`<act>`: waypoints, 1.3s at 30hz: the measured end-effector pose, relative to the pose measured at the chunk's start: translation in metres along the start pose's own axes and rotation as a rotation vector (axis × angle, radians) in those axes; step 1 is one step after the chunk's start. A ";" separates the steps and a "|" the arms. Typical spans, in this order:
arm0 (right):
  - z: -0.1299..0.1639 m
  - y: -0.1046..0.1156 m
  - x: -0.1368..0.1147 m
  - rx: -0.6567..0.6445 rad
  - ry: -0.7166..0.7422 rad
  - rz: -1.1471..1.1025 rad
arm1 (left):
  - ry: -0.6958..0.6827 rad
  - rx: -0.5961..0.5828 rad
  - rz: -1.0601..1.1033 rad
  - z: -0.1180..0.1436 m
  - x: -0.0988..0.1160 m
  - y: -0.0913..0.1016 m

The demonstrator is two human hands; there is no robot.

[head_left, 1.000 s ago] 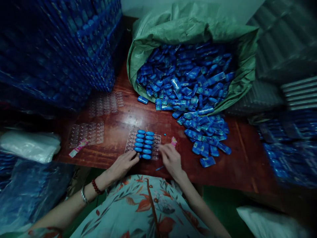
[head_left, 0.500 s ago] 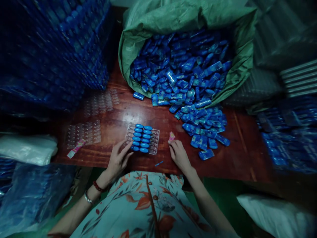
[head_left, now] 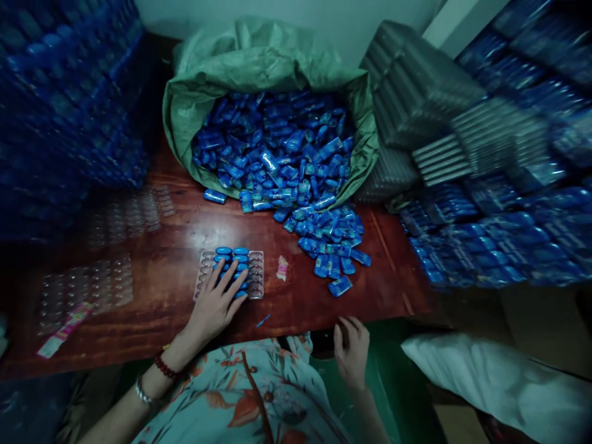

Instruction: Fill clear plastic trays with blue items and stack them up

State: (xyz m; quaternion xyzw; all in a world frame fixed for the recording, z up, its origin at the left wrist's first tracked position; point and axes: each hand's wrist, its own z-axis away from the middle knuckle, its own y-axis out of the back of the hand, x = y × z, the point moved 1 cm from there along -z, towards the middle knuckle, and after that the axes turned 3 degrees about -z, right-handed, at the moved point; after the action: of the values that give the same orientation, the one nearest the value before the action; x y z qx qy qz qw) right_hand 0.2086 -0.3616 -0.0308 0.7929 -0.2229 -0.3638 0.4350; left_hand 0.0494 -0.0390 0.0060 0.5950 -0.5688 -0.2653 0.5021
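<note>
At the bottom of the frame my flowered shirt (head_left: 231, 394) faces the table (head_left: 300, 308), with a white bag (head_left: 485, 382) at the lower right. My right hand (head_left: 352, 345) is low, right of centre, by the table's front edge; its fingers curl loosely, and I cannot tell whether they pinch anything. My left hand (head_left: 213, 310), a red bead bracelet (head_left: 165, 365) on its wrist, lies left of centre with fingers spread over the blue oval pieces (head_left: 240, 251), which sit in two columns down the middle of a clear tray (head_left: 256, 274). A thin blue sliver (head_left: 263, 320) lies near the tray's lower right, and a pink wrapper (head_left: 282, 268) is to its right. At the lower left a pink-and-white strip (head_left: 69, 327) rests on another clear tray (head_left: 111, 283). Farther off, right of centre, loose blue packets (head_left: 330, 237) spill from a green sack (head_left: 180, 123) filling the upper middle. Tall blue stacks (head_left: 78, 111) rise at the upper left; a grey stack (head_left: 411, 86) stands at the upper right.
</note>
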 end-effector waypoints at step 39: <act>-0.373 -0.134 -0.185 0.041 0.035 -0.015 | 0.706 0.256 -0.073 -0.043 -0.122 -0.007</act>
State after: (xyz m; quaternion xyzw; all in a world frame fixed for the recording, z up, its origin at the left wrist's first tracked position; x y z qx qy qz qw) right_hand 0.3838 0.0290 0.0591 0.8096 -0.2168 -0.3482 0.4199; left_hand 0.0650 0.0874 -0.0159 0.7276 -0.3676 0.0118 0.5790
